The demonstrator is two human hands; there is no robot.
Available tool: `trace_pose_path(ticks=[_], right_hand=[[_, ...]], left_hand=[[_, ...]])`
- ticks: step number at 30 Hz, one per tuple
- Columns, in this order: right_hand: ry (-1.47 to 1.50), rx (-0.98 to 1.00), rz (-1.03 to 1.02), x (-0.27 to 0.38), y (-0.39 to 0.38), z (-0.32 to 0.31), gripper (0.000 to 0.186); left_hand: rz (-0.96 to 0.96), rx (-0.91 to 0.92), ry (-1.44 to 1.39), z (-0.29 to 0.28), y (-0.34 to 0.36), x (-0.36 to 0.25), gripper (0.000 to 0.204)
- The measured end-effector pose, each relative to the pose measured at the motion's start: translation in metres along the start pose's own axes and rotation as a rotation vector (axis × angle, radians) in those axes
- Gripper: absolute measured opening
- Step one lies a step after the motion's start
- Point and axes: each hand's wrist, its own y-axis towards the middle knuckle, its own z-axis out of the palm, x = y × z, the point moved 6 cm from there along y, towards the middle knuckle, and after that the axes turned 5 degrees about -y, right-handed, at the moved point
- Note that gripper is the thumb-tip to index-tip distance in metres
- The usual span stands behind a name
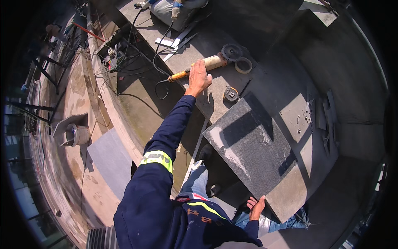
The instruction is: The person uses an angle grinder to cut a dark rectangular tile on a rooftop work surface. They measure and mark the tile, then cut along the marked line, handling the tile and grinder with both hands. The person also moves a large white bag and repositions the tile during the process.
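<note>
My left hand [199,78] reaches far forward, its fingers closed over the yellow-and-white body of an angle grinder [213,62]. The grinder lies on the stone ledge, its dark disc [231,52] at the far right end and its cord at the near left end. Just beyond it sits a roll of tape [243,65]. A tape measure [230,93] and a thin dark stick [245,87] are closer to me. My right hand [256,208] is beside the near corner of a dark grey stone slab [253,141], fingers apart; whether it touches the slab is unclear.
Another person's knee [178,14] and a corded tool [177,9] appear at the top. White strips [176,45] lie on the ledge. Cables [137,50] tangle at the left. A bucket [77,135] and grey slab [112,155] stand at left. Stone offcuts [327,120] lean against the right wall.
</note>
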Motion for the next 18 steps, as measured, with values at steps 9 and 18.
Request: trace_pose_path(ticks=[9,18], right_hand=[[-0.047,-0.163,-0.05,-0.001,-0.007,0.004,0.078],[-0.192,0.012,-0.045,-0.003,-0.021,0.003,0.077]], left_hand=[[-0.182,0.656,0.156,0.089,0.096,0.03,0.074],[-0.278,0.369,-0.396,-0.072,0.038,-0.025,0.073]])
